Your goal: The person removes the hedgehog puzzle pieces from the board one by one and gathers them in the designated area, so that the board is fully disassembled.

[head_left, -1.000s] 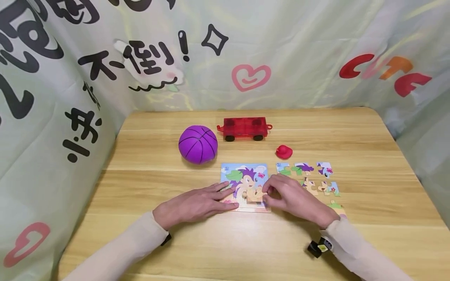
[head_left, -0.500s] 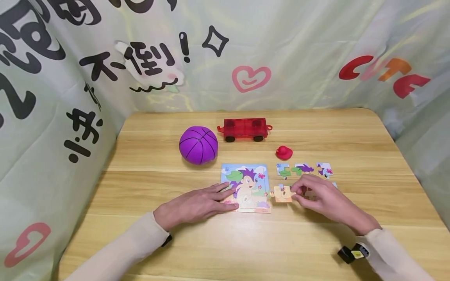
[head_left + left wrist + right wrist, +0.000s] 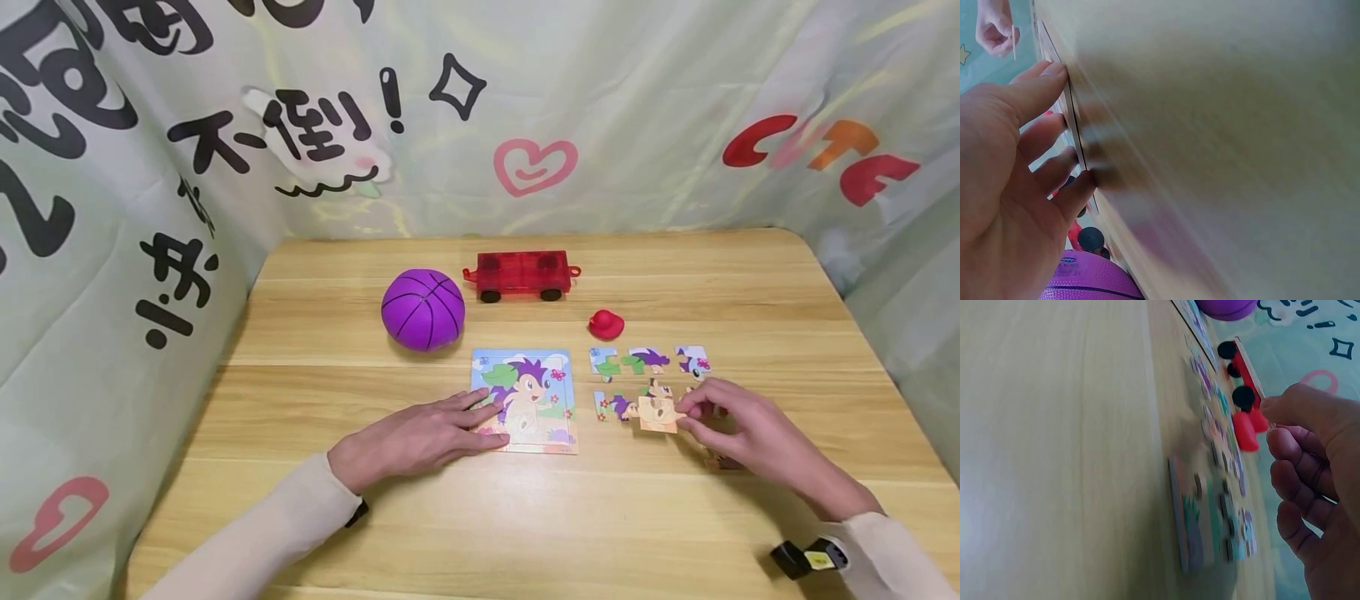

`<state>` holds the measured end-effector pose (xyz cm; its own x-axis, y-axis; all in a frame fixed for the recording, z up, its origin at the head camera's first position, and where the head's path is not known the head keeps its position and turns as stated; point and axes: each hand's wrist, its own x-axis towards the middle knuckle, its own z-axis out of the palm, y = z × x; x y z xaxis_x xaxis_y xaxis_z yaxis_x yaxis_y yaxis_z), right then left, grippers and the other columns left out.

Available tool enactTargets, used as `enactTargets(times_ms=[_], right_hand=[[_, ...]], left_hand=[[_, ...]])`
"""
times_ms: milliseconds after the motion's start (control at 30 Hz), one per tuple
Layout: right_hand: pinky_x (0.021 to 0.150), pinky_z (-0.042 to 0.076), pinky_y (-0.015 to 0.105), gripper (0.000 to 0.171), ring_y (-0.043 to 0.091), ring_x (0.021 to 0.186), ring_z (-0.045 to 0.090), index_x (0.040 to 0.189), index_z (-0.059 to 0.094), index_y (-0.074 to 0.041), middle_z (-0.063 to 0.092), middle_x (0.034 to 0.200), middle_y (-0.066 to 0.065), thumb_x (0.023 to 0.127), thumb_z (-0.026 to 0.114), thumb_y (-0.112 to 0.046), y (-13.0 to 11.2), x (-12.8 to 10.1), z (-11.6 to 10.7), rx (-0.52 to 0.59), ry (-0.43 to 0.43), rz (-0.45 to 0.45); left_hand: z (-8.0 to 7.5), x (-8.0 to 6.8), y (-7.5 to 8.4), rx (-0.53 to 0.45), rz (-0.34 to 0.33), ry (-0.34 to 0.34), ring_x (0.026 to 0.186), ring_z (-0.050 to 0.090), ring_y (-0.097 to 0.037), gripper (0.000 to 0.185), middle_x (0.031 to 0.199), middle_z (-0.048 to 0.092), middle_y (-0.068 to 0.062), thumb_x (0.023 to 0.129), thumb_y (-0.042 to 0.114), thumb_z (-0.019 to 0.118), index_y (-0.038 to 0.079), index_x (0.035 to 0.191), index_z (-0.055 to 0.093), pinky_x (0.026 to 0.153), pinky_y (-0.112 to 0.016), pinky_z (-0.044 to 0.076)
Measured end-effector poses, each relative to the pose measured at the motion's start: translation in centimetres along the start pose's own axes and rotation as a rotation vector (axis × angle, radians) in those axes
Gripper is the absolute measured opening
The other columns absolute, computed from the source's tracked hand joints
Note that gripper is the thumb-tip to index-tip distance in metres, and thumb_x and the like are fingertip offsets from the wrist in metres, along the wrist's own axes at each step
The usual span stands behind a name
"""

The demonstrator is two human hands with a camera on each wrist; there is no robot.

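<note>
The square cardboard puzzle board [image 3: 524, 401] with its purple-haired hedgehog picture lies flat near the middle of the pale wooden table [image 3: 315, 517], and the left hand [image 3: 420, 435] rests on its near left corner with fingers straight and spread, apparently to pin the board so it cannot slide; the left wrist view shows those fingertips [image 3: 1054, 69] lying along the board's thin edge. Behind the board, further from the person, a purple rubber ball [image 3: 422, 307] with black seams sits just off the board's far left corner, and a translucent red plastic wagon [image 3: 522, 274] on black wheels stands behind it, both well apart from the hands. To the right of the board a small red rubber duck [image 3: 606, 324] sits by itself, and below it the loose cardboard puzzle pieces [image 3: 648, 360] are laid out picture side up in rows, probably so each can be read at a glance. Furthest right, the right hand [image 3: 742, 429] pinches one tan, orange-toned puzzle piece [image 3: 658, 414] between thumb and fingertips, holding it at the near edge of the loose pieces, close to or touching a neighbour; whether it rests on the table or hangs just above it I cannot tell. The two hands are well apart.
</note>
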<state>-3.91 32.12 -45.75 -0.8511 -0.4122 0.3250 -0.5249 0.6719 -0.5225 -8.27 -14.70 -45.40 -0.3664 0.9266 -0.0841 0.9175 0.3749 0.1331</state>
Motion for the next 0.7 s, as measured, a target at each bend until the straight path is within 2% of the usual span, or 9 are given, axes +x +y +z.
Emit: enactTargets(times_ms=[233, 500, 700], right_hand=[[0.070, 0.048, 0.012, 0.056, -0.003, 0.082, 0.057, 0.101, 0.073, -0.027, 0.066, 0.093, -0.019, 0.069, 0.091, 0.016, 0.8, -1.6, -0.6, 0.019, -0.011, -0.017], [0.071, 0.046, 0.012, 0.052, -0.002, 0.082, 0.056, 0.102, 0.072, -0.031, 0.063, 0.093, -0.023, 0.075, 0.093, 0.009, 0.6, -2.9, -0.5, 0.012, -0.077, 0.031], [0.063, 0.042, 0.015, 0.053, -0.003, 0.078, 0.052, 0.102, 0.071, -0.031, 0.057, 0.089, -0.024, 0.076, 0.092, 0.010, 0.3, -3.3, -0.2, 0.046, -0.111, -0.007]], left_hand=[[0.1, 0.0, 0.0, -0.040, -0.013, 0.002, 0.164, 0.036, -0.035, 0.046, 0.175, 0.041, -0.007, 0.116, 0.021, 0.056, 0.034, 0.160, 0.057, 0.126, -0.044, 0.045], [0.0, -0.1, 0.0, -0.061, -0.033, -0.019, 0.166, 0.033, -0.034, 0.046, 0.177, 0.038, -0.006, 0.117, 0.024, 0.054, 0.035, 0.162, 0.054, 0.127, -0.045, 0.044], [-0.1, -0.1, 0.0, -0.069, -0.026, -0.004, 0.165, 0.035, -0.035, 0.045, 0.176, 0.039, -0.007, 0.116, 0.024, 0.055, 0.034, 0.161, 0.056, 0.127, -0.045, 0.044]])
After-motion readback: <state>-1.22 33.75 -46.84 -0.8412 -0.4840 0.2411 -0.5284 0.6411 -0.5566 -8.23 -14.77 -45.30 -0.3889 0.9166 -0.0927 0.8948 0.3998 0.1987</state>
